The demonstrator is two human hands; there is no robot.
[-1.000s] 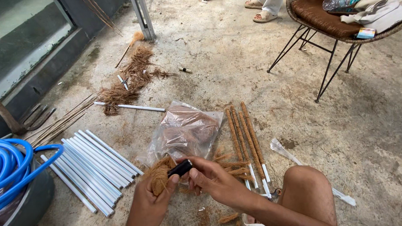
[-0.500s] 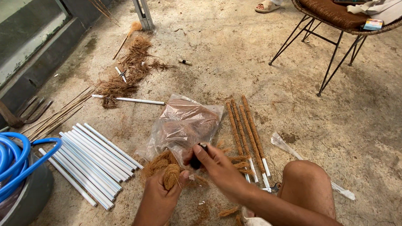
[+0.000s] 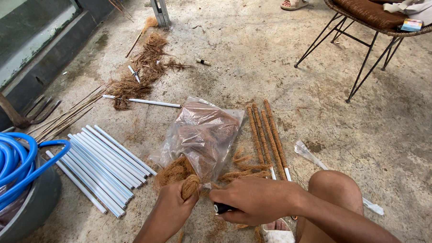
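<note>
**Fibre wad and black tool in hand over the floor**

Left hand (image 3: 173, 207) clamped on a fibre wad (image 3: 189, 185), held just in front of the plastic bag (image 3: 202, 134). Right hand (image 3: 257, 199) closed round a black tool (image 3: 224, 208), tip close to the wad. White pipes (image 3: 100, 164) laid side by side to the left, beside a blue hose (image 3: 11, 162). Fibre-wrapped sticks (image 3: 266, 134) right of the bag. Chair (image 3: 365, 20) well apart.

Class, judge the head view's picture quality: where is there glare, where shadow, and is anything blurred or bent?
Head view: soft, even daylight; glare on the plastic bag; faint shadow under the chair; hands sharp; wide-angle bending toward the edges.
</note>
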